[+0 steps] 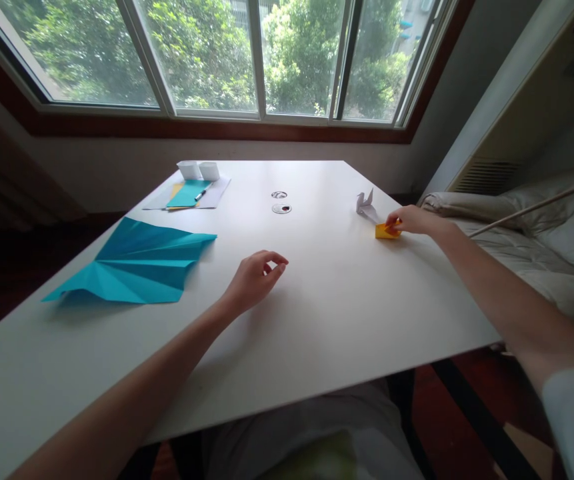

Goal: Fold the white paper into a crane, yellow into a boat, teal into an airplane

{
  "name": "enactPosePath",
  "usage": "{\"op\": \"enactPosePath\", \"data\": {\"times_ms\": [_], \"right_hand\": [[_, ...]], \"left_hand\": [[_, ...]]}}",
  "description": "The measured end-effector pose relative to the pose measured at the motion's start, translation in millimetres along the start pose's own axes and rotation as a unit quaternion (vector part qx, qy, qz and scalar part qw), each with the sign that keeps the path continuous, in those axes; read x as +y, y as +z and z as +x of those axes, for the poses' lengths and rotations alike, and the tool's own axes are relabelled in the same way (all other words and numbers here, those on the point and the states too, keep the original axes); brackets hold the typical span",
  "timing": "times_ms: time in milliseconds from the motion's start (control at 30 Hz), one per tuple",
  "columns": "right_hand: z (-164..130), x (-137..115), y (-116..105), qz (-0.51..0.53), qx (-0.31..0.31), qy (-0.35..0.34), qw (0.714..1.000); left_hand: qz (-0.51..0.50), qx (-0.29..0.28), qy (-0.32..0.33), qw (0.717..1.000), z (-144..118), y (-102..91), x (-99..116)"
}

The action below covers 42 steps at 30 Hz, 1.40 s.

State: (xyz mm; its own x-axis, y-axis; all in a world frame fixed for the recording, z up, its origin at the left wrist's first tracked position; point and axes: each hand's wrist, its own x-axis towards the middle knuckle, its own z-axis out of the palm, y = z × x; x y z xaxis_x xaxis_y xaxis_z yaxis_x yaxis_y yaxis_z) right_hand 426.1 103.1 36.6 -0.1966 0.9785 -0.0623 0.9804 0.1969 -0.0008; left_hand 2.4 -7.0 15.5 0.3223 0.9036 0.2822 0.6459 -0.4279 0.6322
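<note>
Table point(347, 320), white, with near edge running across the lower view and much bare surface in the middle. Left hand point(253, 280) hovering low over that bare middle, fingers curled with thumb and forefinger tips almost meeting, nothing held. Wide free room around this hand on every side. Further left, large folded teal paper point(139, 263) lying flat, its pointed tip close to the left table edge. On the right, right hand point(413, 220) stretched out, fingertips pinching small yellow folded paper point(385, 231) resting on the table, not far from the right edge. Just behind it, touching or nearly so, white paper crane point(365, 204). Near table centre, further back, two round holes point(281, 202). At the far left corner, sheets of paper point(189, 194) with a pen point(202, 193) on top, and two white cups point(198, 169) near the far edge.
</note>
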Motion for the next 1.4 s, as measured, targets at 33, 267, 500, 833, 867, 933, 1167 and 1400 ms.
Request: {"op": "enactPosePath", "data": {"times_ms": [33, 267, 500, 833, 867, 933, 1167, 1400], "right_hand": [[1, -1, 0, -0.002, 0.002, 0.000, 1.000], [-3, -6, -9, 0.013, 0.013, -0.017, 1.000], [-29, -86, -18, 0.033, 0.173, -0.172, 0.969], [-60, -172, 28, 0.100, 0.199, -0.326, 0.919], [-63, -174, 30, 0.113, 0.202, -0.328, 0.916], [-66, -177, 33, 0.132, 0.203, -0.332, 0.912], [-68, -182, 35, 0.142, 0.194, -0.341, 0.909], [-71, -180, 31, 0.143, 0.189, -0.335, 0.912]], "left_hand": [[0.000, -0.001, 0.000, 1.000, 0, 0.0, 0], [0.005, -0.002, 0.013, 1.000, 1, -2.7, -1], [0.106, -0.003, 0.049, 0.993, 9, -31.1, -13], [0.416, 0.020, -0.231, 0.880, 8, -124.2, -57], [0.417, 0.020, -0.277, 0.865, 7, -130.6, -64], [0.410, 0.011, -0.360, 0.838, 8, -138.6, -79], [0.317, -0.081, -0.426, 0.843, 12, -122.1, -121], [0.312, -0.125, -0.265, 0.904, 13, -87.0, -115]]}}
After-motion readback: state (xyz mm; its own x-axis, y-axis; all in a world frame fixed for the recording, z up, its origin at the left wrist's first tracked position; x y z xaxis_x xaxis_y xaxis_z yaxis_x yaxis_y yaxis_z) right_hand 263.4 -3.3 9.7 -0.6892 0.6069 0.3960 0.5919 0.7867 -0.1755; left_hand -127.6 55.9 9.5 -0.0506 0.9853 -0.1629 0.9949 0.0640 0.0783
